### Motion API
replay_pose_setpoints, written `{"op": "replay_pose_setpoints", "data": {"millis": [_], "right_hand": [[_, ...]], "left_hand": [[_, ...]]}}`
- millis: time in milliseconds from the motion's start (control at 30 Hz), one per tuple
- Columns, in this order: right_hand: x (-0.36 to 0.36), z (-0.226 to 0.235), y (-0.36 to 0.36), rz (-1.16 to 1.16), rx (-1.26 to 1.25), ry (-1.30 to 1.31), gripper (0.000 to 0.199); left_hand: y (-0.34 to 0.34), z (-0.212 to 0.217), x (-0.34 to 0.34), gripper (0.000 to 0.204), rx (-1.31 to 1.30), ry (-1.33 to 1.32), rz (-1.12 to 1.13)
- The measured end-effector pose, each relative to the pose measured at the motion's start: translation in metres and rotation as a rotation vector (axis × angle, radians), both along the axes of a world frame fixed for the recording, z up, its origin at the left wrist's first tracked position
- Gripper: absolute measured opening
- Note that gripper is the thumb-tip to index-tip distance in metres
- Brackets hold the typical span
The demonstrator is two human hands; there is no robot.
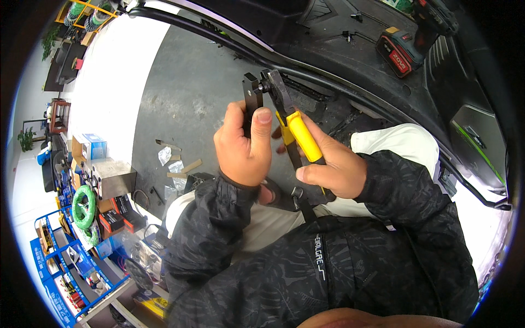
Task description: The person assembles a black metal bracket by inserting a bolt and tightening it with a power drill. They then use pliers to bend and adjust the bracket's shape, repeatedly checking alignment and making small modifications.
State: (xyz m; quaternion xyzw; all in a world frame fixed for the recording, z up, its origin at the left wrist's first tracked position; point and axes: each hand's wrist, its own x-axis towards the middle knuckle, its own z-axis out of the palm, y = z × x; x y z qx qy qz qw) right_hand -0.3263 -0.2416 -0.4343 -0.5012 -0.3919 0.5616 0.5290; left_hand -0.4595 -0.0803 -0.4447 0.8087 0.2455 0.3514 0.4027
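Note:
My left hand [244,143] is closed around a black rectangular bar [252,94], held upright with the thumb along its side. Pliers with yellow grips [304,138] are in my right hand [340,164], whose fingers wrap the handles. The dark head of the pliers [280,90] points up and meets a small dark round piece [264,86] at the bar's upper end. Whether the jaws bite on that piece, I cannot tell. Both hands are raised in front of my body, close together.
At the right, a black vehicle body panel carries a cordless power tool with a red and black battery [398,54]. Metal strips [191,165] and clear plastic bags [164,156] lie on the grey floor. Green coiled hose [83,208] and a blue rack [76,273] stand left.

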Motion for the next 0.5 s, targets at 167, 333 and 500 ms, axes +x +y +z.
{"op": "replay_pose_setpoints", "data": {"millis": [167,333,500], "right_hand": [[-0.009,-0.025,0.013,-0.260,0.210,-0.493,0.099],[-0.007,-0.033,0.014,-0.285,0.145,-0.890,0.105],[-0.007,-0.027,0.015,-0.389,0.210,-1.109,0.105]], "left_hand": [[-0.016,0.005,0.002,0.033,-0.557,-0.023,-0.029],[-0.027,0.011,0.006,0.043,-0.696,-0.075,-0.054],[-0.030,0.011,0.004,0.043,-0.600,-0.082,-0.083]]}}
